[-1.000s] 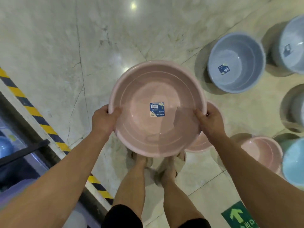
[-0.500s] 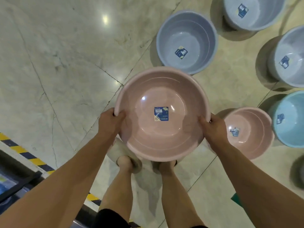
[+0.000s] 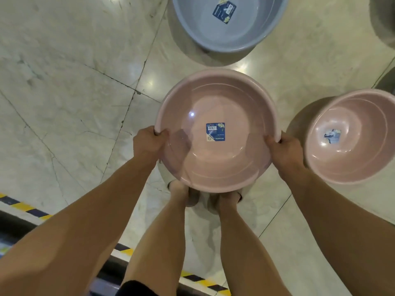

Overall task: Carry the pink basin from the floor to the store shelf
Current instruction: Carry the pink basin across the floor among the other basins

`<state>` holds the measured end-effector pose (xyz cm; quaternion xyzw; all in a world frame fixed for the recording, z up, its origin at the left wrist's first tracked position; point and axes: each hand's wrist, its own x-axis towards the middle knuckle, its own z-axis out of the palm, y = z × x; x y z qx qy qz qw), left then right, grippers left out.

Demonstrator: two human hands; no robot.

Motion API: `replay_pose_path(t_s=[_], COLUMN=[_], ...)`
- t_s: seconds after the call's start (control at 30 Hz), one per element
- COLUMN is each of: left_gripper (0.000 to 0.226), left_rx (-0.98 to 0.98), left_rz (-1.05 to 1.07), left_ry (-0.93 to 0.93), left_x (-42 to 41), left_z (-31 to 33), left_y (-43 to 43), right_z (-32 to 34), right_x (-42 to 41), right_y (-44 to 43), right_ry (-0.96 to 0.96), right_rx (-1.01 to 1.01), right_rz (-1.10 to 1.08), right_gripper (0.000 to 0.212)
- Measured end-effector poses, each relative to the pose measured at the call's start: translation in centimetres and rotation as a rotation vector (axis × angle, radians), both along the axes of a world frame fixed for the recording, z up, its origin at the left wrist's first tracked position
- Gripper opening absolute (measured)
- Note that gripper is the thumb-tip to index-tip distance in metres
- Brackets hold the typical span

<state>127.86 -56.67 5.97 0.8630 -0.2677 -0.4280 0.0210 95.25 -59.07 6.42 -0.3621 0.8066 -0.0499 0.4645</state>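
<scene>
Head view: pink basin held off the floor by both hands, mouth up, at the centre of the frame.

The pink basin sits level between the left hand and the right hand, each grip closed over the rim at opposite sides, thumbs hooked inside the lip, likely so the wide, light shell stays balanced and does not tip while carried. It hangs clear of the marble floor, above the person's feet, with its blue label facing up. A second pink basin rests on the floor at the right edge of the frame, and a blue-grey basin at the top, both apart from the held one. A yellow-and-black striped strip runs along the lower left. No store shelf shows here, so the carry appears not yet finished.
</scene>
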Motion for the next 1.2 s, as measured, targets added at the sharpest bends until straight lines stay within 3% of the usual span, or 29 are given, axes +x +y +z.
replay_pose_path(t_s=[0.4, 0.6, 0.8, 1.1, 1.2], left_gripper=[0.032, 0.028, 0.027, 0.028, 0.029], left_rx=[-0.002, -0.08, -0.077, -0.165, -0.194], left_rz=[-0.056, 0.115, 0.232, 0.217, 0.204], left_ry=[-0.006, 0.151, 0.198, 0.169, 0.165], left_x=[-0.7, -0.5, 0.1, 4.0, 5.3], left_z=[-7.3, -7.5, -2.6, 11.3, 16.0], left_y=[1.2, 1.4, -0.2, -5.9, -8.8], right_z=[-6.5, -6.4, -1.5, 12.2, 17.0], right_x=[-0.1, -0.6, 0.2, 4.2, 5.5], right_y=[2.1, 1.7, -0.3, -6.4, -8.8], right_ry=[0.008, -0.117, -0.122, -0.129, -0.15], right_rx=[-0.047, -0.06, -0.071, -0.14, -0.178], right_rz=[-0.045, -0.115, -0.159, -0.122, -0.118], right_gripper=[0.021, 0.01, 0.009, 0.015, 0.007])
